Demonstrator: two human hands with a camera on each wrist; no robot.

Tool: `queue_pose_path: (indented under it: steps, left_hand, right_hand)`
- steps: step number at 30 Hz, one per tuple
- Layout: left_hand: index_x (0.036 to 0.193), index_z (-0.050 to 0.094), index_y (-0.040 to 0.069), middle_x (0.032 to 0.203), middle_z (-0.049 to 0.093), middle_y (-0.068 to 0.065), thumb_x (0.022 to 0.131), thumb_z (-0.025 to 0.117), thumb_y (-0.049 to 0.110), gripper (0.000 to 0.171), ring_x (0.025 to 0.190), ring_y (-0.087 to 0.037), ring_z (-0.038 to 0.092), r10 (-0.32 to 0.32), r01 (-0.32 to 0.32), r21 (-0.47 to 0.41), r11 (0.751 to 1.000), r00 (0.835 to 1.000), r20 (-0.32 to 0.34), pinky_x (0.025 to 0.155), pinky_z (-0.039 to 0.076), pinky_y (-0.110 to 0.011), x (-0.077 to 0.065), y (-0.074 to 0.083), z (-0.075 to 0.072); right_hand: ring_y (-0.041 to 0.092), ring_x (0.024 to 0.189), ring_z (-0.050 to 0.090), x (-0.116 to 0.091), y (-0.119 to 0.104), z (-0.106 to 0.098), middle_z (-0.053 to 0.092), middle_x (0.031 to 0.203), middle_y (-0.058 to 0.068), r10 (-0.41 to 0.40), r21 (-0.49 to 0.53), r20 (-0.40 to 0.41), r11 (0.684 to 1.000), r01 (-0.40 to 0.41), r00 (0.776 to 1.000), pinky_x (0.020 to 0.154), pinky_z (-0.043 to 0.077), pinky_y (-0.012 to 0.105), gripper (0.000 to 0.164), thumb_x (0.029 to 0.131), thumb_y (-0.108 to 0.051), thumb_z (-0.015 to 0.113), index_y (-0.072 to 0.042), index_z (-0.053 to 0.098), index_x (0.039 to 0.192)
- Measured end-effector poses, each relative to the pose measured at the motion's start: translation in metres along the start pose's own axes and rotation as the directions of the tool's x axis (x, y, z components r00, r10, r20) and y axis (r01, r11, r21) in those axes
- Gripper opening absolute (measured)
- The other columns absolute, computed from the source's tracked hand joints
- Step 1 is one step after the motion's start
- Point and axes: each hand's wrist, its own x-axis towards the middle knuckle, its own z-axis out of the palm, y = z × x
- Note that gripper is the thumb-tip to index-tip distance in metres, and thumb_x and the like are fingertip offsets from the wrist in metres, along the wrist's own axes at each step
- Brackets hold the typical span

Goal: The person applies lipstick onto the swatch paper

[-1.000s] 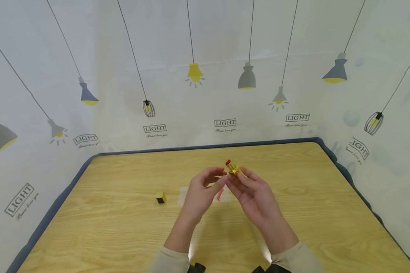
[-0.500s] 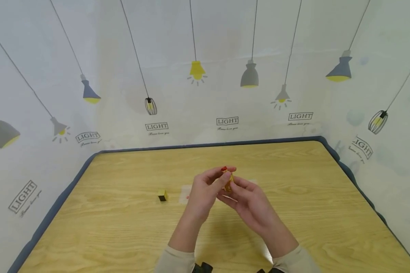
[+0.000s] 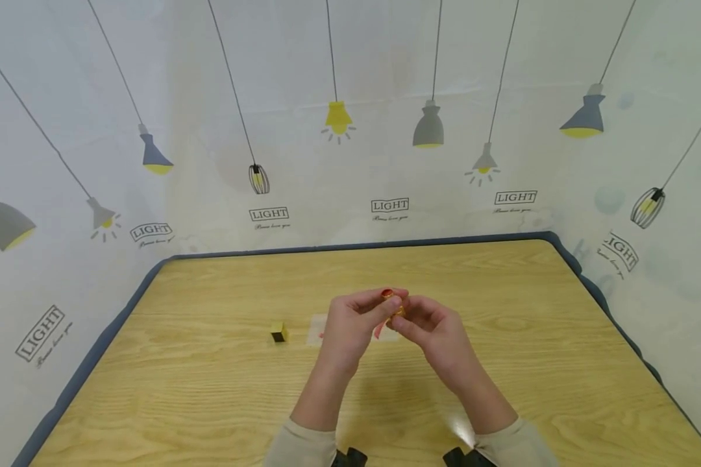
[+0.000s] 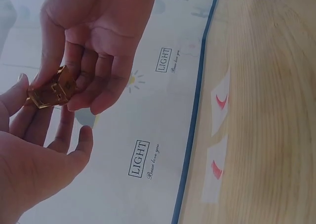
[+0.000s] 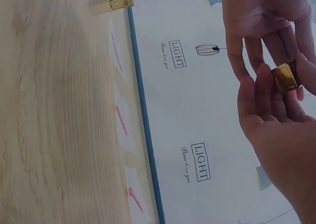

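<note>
A gold lipstick (image 3: 387,294) is held upright between both hands, its red end at the top in the head view. My left hand (image 3: 347,331) pinches its upper part, thumb in front and fingers behind. Lower down, my right hand (image 3: 444,337) grips the squared base between thumb and fingers. The left wrist view shows the gold case (image 4: 54,89) bridging the two hands. From the right wrist, a gold face of the lipstick (image 5: 285,77) appears between the fingers, which hide the rest.
A gold lipstick cap (image 3: 278,332) with a dark side stands on the wooden table (image 3: 210,389), left of the hands. Pale paper pieces with red smears (image 5: 121,120) lie beneath and behind the hands. A lamp-patterned wall covering (image 3: 350,175) rises past the table's far edge.
The left hand has come in from beside the lipstick and now pinches its upper part. The lipstick has turned from tilted to upright, and less of its red tip sticks out.
</note>
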Motion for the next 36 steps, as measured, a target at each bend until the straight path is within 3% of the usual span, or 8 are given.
queue_pose_path:
  steps: [5,11,14,18,23,26,30,36]
  left_hand:
    - [0.118,0.082,0.007,0.116,0.082,-0.009,0.096,0.081,0.019,0.025,0.115,-0.018,0.076,-0.006,0.003,-0.048,0.999,0.998,-0.067,0.103,0.060,-0.032,0.000,0.001,0.007]
    - [0.112,0.085,0.008,0.110,0.084,-0.008,0.092,0.086,0.025,0.026,0.106,-0.017,0.077,-0.013,-0.002,-0.087,0.996,0.984,-0.176,0.100,0.061,-0.034,-0.002,-0.003,0.016]
    - [0.112,0.085,0.008,0.108,0.084,-0.008,0.091,0.087,0.026,0.028,0.107,-0.017,0.077,-0.019,-0.007,-0.125,0.992,0.978,-0.207,0.103,0.059,-0.035,-0.002,-0.005,0.020]
    - [0.115,0.083,0.005,0.112,0.083,-0.008,0.093,0.085,0.024,0.029,0.115,-0.017,0.075,-0.021,-0.019,-0.190,0.982,0.978,-0.206,0.111,0.055,-0.038,-0.003,-0.006,0.020]
    - [0.121,0.080,0.002,0.117,0.083,-0.003,0.098,0.078,0.023,0.031,0.125,-0.019,0.070,0.008,-0.054,-0.266,0.962,0.985,-0.172,0.116,0.051,-0.039,-0.003,-0.003,0.013]
    - [0.123,0.078,-0.001,0.116,0.082,0.001,0.100,0.074,0.020,0.032,0.125,-0.019,0.069,0.022,-0.065,-0.302,0.951,0.989,-0.143,0.110,0.055,-0.034,-0.003,-0.003,0.010]
    - [0.122,0.078,-0.003,0.113,0.083,0.001,0.101,0.074,0.020,0.031,0.123,-0.017,0.070,0.007,-0.055,-0.322,0.945,0.989,-0.147,0.105,0.056,-0.031,-0.004,-0.004,0.011]
    - [0.121,0.078,-0.004,0.107,0.084,0.000,0.098,0.078,0.023,0.035,0.117,-0.018,0.072,-0.016,-0.047,-0.317,0.947,0.981,-0.193,0.103,0.057,-0.032,-0.004,-0.007,0.016]
  right_hand:
    - [0.007,0.102,0.072,-0.001,0.003,0.006,0.075,0.113,-0.001,-0.235,-0.171,-0.121,0.962,0.213,0.964,0.092,0.059,0.017,0.023,0.094,-0.007,0.082,-0.001,0.071,0.114]
    - [0.021,0.094,0.074,0.001,0.010,0.016,0.073,0.106,0.010,-0.715,-0.592,-0.126,0.611,0.526,0.688,0.086,0.057,0.016,0.032,0.079,0.008,0.087,0.000,0.062,0.098]
    - [0.025,0.093,0.074,0.002,0.011,0.018,0.072,0.106,0.012,-0.787,-0.665,-0.109,0.512,0.544,0.607,0.085,0.057,0.017,0.037,0.075,0.011,0.087,0.001,0.059,0.098]
    - [0.023,0.096,0.073,0.000,0.009,0.019,0.072,0.108,0.013,-0.748,-0.592,-0.142,0.589,0.550,0.649,0.089,0.055,0.011,0.038,0.077,0.010,0.089,0.003,0.059,0.100]
    - [0.005,0.101,0.072,-0.004,0.003,0.016,0.072,0.118,0.015,-0.483,-0.308,-0.173,0.855,0.418,0.859,0.091,0.058,0.013,0.042,0.088,0.004,0.083,0.005,0.063,0.125]
    - [0.000,0.102,0.071,-0.007,0.001,0.013,0.071,0.121,0.018,-0.325,-0.174,-0.156,0.939,0.298,0.933,0.088,0.060,0.016,0.035,0.097,-0.001,0.076,0.003,0.067,0.130]
    - [0.005,0.097,0.073,-0.006,0.003,0.011,0.074,0.112,0.015,-0.403,-0.203,-0.125,0.905,0.374,0.907,0.086,0.061,0.017,0.020,0.097,-0.001,0.076,0.002,0.073,0.116]
    - [0.013,0.089,0.073,-0.003,0.010,0.010,0.078,0.099,0.009,-0.680,-0.466,-0.087,0.674,0.573,0.728,0.086,0.057,0.013,0.025,0.085,0.006,0.085,-0.003,0.075,0.106]
